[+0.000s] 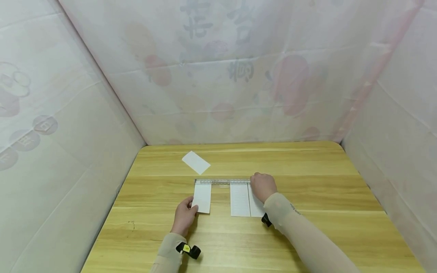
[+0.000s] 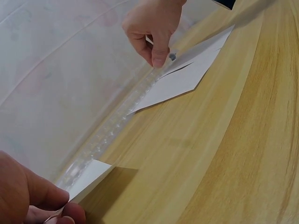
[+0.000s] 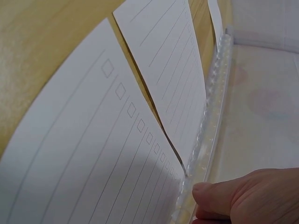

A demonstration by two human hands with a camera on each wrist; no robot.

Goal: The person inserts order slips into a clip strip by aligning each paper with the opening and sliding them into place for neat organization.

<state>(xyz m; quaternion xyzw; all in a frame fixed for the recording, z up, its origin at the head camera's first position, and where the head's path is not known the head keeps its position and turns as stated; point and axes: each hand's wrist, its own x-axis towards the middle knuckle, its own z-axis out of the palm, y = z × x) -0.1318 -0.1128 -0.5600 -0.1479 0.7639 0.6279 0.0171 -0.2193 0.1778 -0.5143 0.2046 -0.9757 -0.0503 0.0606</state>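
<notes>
A clear plastic binding strip [image 1: 221, 182] lies crosswise on the table, its row of small ring-like loops showing in the right wrist view. My right hand [image 1: 263, 187] pinches its right end between thumb and fingers. My left hand [image 1: 183, 216] holds the left edge of a small white sheet [image 1: 202, 199] between thumb and fingers; this sheet's top edge meets the strip's left end. Two more sheets lie side by side along the right part: a lined sheet [image 1: 240, 201] and a lined sheet with small checkboxes [image 3: 88, 126], partly covered by my right hand in the head view.
Another white sheet or thin stack [image 1: 196, 162] lies at an angle on the wooden table [image 1: 324, 189], behind the strip's left end. Pale printed cloth walls [image 1: 218, 76] enclose the table at the back and both sides.
</notes>
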